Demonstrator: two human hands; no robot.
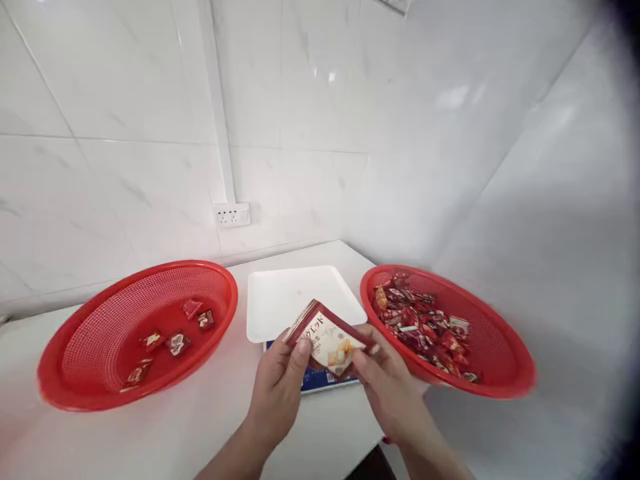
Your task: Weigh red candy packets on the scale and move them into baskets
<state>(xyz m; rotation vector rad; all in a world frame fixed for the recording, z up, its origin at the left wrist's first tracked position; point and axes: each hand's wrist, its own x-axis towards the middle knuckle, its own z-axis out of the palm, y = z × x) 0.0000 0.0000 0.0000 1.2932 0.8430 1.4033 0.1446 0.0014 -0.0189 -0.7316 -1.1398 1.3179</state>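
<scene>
A flat snack packet [330, 343], dark red with a cream printed face, is held up between my two hands. My left hand [280, 380] pinches its left corner, thumb on the front. On the other side my right hand [385, 373] grips the right corner between thumb and fingers. Behind and below the packet are a white tray [300, 287] and a blue-edged flat thing [320, 381], partly hidden by the packet and my hands. A red basket [505, 360] to the right holds many small wrapped snacks [435, 333].
Another red mesh basket [95, 333] stands on the left, with several wrapped pieces [177, 343] spread over its bottom. Both baskets rest on a white table [220, 427]. White tiled walls rise behind and to the right, with a power socket [232, 215] above the table's back edge.
</scene>
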